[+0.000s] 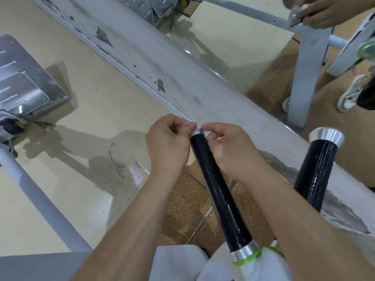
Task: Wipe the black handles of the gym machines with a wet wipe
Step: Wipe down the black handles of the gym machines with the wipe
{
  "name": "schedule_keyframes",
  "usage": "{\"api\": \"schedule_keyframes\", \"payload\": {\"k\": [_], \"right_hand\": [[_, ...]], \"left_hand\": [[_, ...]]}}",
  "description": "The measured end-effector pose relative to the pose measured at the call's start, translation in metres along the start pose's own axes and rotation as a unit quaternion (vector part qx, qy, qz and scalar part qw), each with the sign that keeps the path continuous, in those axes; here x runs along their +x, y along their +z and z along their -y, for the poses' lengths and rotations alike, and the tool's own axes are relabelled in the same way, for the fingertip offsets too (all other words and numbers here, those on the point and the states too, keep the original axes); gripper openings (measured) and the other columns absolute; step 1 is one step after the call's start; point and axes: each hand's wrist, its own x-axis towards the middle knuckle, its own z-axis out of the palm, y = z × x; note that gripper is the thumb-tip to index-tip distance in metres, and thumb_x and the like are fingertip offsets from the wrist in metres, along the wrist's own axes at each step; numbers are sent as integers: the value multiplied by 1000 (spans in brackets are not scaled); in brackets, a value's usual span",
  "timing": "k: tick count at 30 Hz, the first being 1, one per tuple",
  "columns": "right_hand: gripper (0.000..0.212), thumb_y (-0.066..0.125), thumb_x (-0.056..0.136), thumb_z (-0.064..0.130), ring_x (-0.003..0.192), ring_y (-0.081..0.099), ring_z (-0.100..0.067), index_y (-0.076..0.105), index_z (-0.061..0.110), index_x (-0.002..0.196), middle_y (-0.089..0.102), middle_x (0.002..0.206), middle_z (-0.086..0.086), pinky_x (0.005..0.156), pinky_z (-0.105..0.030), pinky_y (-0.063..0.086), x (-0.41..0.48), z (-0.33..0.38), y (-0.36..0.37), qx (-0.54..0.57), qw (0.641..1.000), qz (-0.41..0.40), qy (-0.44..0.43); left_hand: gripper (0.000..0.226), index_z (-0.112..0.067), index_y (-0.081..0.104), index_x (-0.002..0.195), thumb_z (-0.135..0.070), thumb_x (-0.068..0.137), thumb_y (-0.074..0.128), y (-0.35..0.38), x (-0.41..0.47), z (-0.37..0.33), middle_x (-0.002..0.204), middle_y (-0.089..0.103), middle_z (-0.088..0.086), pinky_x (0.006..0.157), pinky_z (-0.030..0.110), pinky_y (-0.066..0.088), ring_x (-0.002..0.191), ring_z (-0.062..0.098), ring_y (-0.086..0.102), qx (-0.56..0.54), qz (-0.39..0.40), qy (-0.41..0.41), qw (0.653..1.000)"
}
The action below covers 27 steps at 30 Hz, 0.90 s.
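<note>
— Currently, what is the state of the hands?

— Left hand (168,142) and right hand (229,147) are together at the far end of the near black handle (219,191). Fingertips of both pinch a small white piece (197,129), possibly the wet wipe, at the handle tip; it is too small to identify.

— Handle position?

— It runs diagonally between the forearms, from the hands back to a silver collar (244,253) with a green ring. A second black handle (316,171), capped in silver, stands to the right, untouched.

— Surroundings?

— A scuffed white frame beam (162,63) crosses behind the hands. Another person's hand (324,11) grips a part at top right.
</note>
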Motion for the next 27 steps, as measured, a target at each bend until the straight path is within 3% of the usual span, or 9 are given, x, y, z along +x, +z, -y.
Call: {"api": "schedule_keyframes", "payload": {"k": [5,9,11,14,18,20,23,25,27], "right_hand": [[34,46,95,10,95,58,-15,59,26,123,56,102,4,78,-23,48,-1,4,-1,-19,999,32,1],[37,47,94,11,94,58,-11,60,29,124,56,95,12,86,-27,49,0,1,0,4,1000,26,12],[37,48,94,12,94,61,-13,60,30,123,61,99,8,89,-32,51,0,0,0,10,1000,17,16],[32,46,94,13,87,66,-17,68,30,110,69,92,0,82,-34,54,1,0,0,-2,1000,-6,11],[36,47,93,10,82,66,-22,67,37,80,70,87,-4,79,-41,56,1,1,1,0,999,-26,18],[35,50,91,6,94,64,-20,68,34,103,66,98,3,89,-42,53,2,-1,0,18,999,-31,38],[41,51,91,5,104,62,-17,57,21,129,58,100,12,95,-41,51,4,-2,0,27,998,-9,55],[41,52,91,5,99,64,-17,58,21,128,60,100,12,92,-41,52,4,-2,-1,39,998,-8,56],[36,52,87,2,90,66,-23,66,22,113,66,94,5,85,-43,55,5,-1,-1,32,998,-17,41]], "left_hand": [[10,-8,66,75,-10,84,69,16,-41,33,70,60,7,66,33,45,63,15,51,-209,-31,-241,947],[5,-3,64,83,-6,87,65,20,-31,22,70,60,5,61,20,51,60,13,52,-405,-82,-274,868],[4,-4,66,82,-7,85,68,11,-22,15,69,62,1,60,17,50,59,10,54,-363,-69,-199,908],[7,-16,73,84,-12,78,75,4,-15,0,70,65,-5,66,17,49,64,4,58,-102,26,-19,994],[17,-27,76,99,-21,85,67,4,4,-14,81,59,-6,67,16,38,81,9,57,167,119,155,966],[16,-25,76,96,-23,88,62,0,15,-20,80,58,-3,66,23,35,81,13,55,242,130,182,944],[14,-21,77,86,-23,87,63,-13,26,-3,81,69,-2,72,28,44,79,13,61,190,99,102,971],[10,-22,78,84,-20,85,68,-17,14,2,78,73,-5,69,27,49,69,5,61,-3,66,-4,998],[8,-22,78,81,-18,82,71,-9,1,-1,77,73,-7,67,18,48,68,2,62,-47,74,-5,996]]}}
